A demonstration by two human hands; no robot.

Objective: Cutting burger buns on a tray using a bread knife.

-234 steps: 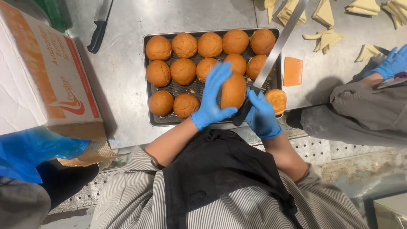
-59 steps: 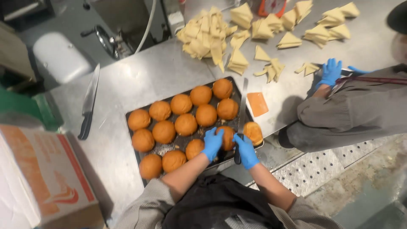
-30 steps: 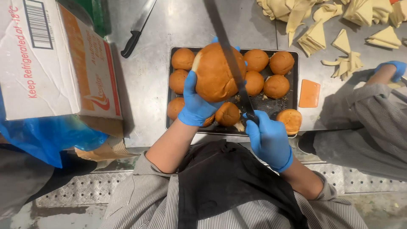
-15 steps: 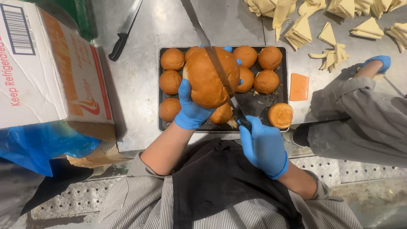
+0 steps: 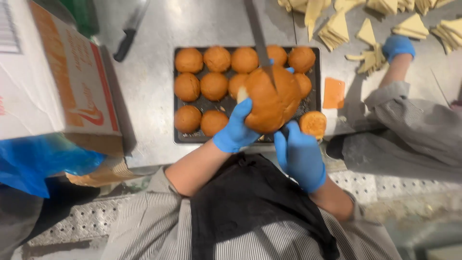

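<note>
The left hand (image 5: 237,131), in a blue glove, is closed around a big round brown bun (image 5: 272,100) and holds it lifted above the near right part of a dark baking tray (image 5: 179,139). Fingers wrap the left side of the bun, w/ thumb on the near side. A pale cut edge shows at the upper left of the bun, just beside the fingertips.

The right hand (image 5: 301,156), also blue glove, is shut on the handle of a long knife (image 5: 257,38); the handle itself is mostly hidden under the bun, so I cannot tell exactly how the fingers sit on it. The blade goes from the hand away to the far side, passes over the top of the bun and touches it approx. in the middle.

On the tray lie other buns (image 5: 214,85) in rows, same brown colour. One small bun half (image 5: 313,123) sits at the near right corner of the tray, just beside the right hand.

Right of the tray, on the steel table (image 5: 149,91), is an orange cheese slice (image 5: 334,93). Far right: many yellow folded triangle pieces (image 5: 337,31), and another person's blue-gloved hand (image 5: 398,45) rests near them. Far left on the table a second knife (image 5: 130,31) w/ black handle, and a cardboard box (image 5: 53,91) at the left edge.
</note>
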